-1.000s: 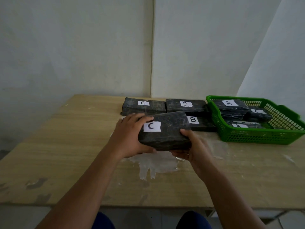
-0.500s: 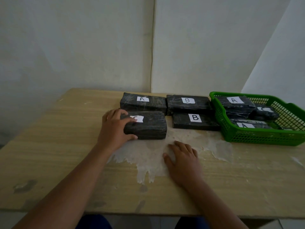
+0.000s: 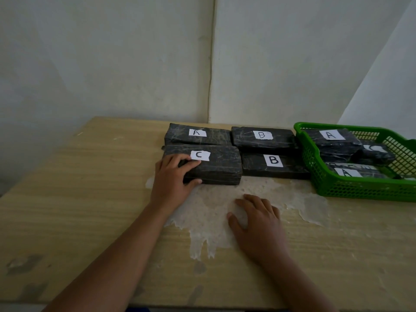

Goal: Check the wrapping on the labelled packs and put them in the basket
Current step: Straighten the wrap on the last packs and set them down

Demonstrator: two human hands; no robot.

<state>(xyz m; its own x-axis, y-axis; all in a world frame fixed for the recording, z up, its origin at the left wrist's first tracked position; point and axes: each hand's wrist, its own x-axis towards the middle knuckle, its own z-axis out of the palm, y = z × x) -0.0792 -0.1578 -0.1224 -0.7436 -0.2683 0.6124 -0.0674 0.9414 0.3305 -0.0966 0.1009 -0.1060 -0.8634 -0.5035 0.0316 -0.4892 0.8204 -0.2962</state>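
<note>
A black wrapped pack labelled C (image 3: 216,164) lies flat on the wooden table (image 3: 85,199). My left hand (image 3: 173,179) grips its left end, fingers over the top and thumb against the front face. My right hand (image 3: 258,219) rests palm down on the table in front of the packs, holding nothing. Behind the C pack lies a pack labelled A (image 3: 198,136). To the right lie two packs labelled B (image 3: 263,137) (image 3: 274,164). The green basket (image 3: 351,190) at the right holds two A packs (image 3: 331,140) (image 3: 351,173) and a C pack (image 3: 378,152).
A pale, rough patch of worn surface (image 3: 209,212) spreads over the table under my right hand. White walls (image 3: 135,64) meet in a corner behind the table. The table's near edge runs along the bottom of the view.
The C pack went from being held up in both hands to lying on the table. My right hand let go and settled flat on the table; my left hand stays on the pack.
</note>
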